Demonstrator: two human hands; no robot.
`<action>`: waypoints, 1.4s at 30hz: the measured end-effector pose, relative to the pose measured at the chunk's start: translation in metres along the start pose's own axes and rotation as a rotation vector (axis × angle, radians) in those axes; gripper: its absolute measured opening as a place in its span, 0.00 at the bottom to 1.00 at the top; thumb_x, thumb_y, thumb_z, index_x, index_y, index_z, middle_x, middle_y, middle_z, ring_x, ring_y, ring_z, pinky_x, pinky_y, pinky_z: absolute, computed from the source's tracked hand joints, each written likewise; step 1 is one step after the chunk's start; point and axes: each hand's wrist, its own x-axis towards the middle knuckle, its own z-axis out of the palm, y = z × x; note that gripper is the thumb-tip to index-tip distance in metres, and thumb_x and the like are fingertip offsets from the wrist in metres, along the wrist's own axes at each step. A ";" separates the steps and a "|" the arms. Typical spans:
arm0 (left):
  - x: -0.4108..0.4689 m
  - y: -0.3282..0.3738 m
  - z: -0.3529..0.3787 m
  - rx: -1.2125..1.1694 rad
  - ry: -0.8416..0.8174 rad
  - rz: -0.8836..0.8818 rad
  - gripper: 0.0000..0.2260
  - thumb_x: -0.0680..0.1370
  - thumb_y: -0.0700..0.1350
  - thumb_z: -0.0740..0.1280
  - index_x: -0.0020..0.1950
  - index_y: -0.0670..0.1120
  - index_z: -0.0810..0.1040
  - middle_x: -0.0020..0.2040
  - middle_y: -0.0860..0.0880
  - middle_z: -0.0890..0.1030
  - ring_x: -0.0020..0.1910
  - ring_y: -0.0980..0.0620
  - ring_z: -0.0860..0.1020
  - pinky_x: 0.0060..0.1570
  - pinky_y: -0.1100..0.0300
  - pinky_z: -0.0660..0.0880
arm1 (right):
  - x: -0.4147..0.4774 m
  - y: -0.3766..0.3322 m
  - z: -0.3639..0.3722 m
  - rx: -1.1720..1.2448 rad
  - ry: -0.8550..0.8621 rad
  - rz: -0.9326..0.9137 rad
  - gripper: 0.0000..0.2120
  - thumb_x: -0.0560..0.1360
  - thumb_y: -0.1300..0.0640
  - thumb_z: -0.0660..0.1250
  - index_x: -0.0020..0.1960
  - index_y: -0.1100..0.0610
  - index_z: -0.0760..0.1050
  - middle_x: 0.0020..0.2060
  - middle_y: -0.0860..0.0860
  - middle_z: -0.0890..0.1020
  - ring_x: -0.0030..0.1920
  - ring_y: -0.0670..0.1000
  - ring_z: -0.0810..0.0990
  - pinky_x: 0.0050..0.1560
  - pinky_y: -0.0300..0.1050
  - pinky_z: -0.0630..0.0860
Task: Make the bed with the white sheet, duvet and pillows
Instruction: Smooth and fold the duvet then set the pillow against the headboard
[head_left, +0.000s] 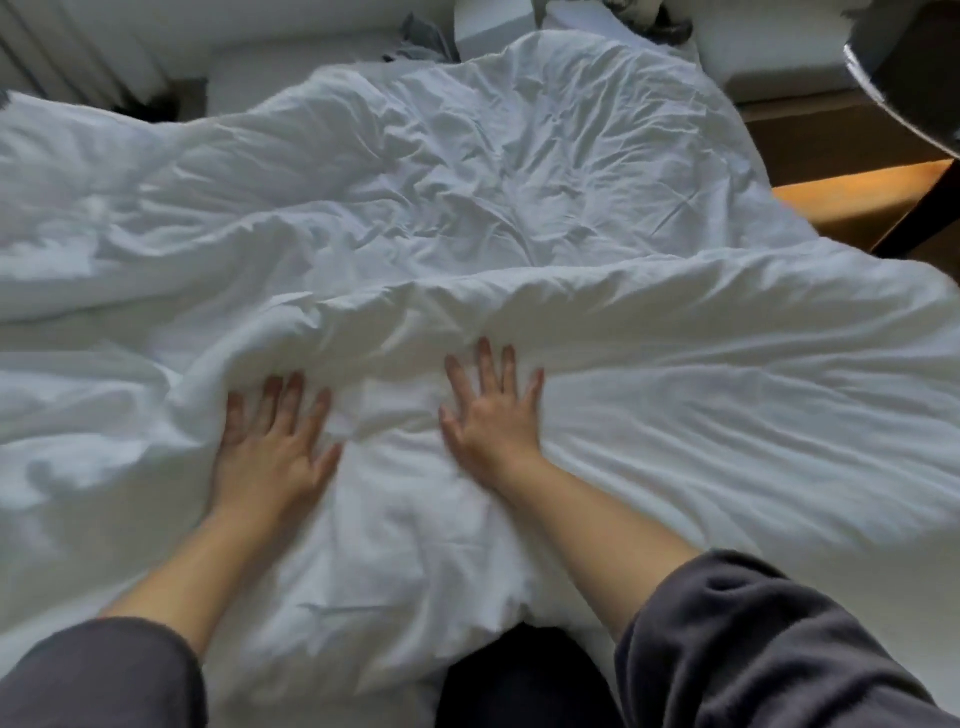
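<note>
One crumpled white duvet (467, 208) covers the bed, a thick fold running just beyond both hands. Left hand (270, 441) and right hand (491, 410) press flat on it, fingers spread, gripping nothing.

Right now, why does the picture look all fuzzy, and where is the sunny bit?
Head view: the duvet smears into blur toward the right edge, and the left hand and right hand look soft; head view, the wide lens curves the edges; the warm bright patch lies on the wooden surface, upper right.
</note>
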 end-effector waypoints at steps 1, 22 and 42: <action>-0.013 -0.022 0.004 0.018 0.005 0.032 0.31 0.76 0.61 0.49 0.72 0.47 0.71 0.73 0.42 0.68 0.73 0.42 0.66 0.73 0.47 0.35 | -0.003 -0.022 0.005 -0.018 -0.010 -0.045 0.31 0.80 0.39 0.50 0.79 0.43 0.46 0.79 0.54 0.42 0.78 0.61 0.39 0.69 0.71 0.35; -0.111 -0.282 0.087 -0.121 -0.463 -0.200 0.35 0.76 0.70 0.47 0.78 0.59 0.39 0.79 0.45 0.43 0.77 0.43 0.48 0.67 0.34 0.58 | 0.001 -0.269 0.077 -0.098 -0.312 -0.003 0.43 0.78 0.34 0.48 0.74 0.55 0.23 0.75 0.54 0.27 0.75 0.59 0.28 0.67 0.75 0.32; 0.063 -0.388 -0.024 -0.225 0.159 -0.421 0.21 0.75 0.60 0.67 0.59 0.45 0.73 0.59 0.35 0.76 0.58 0.35 0.75 0.55 0.43 0.71 | 0.057 -0.239 0.024 0.119 0.191 -0.208 0.34 0.75 0.38 0.49 0.79 0.48 0.54 0.79 0.53 0.53 0.79 0.57 0.49 0.71 0.68 0.39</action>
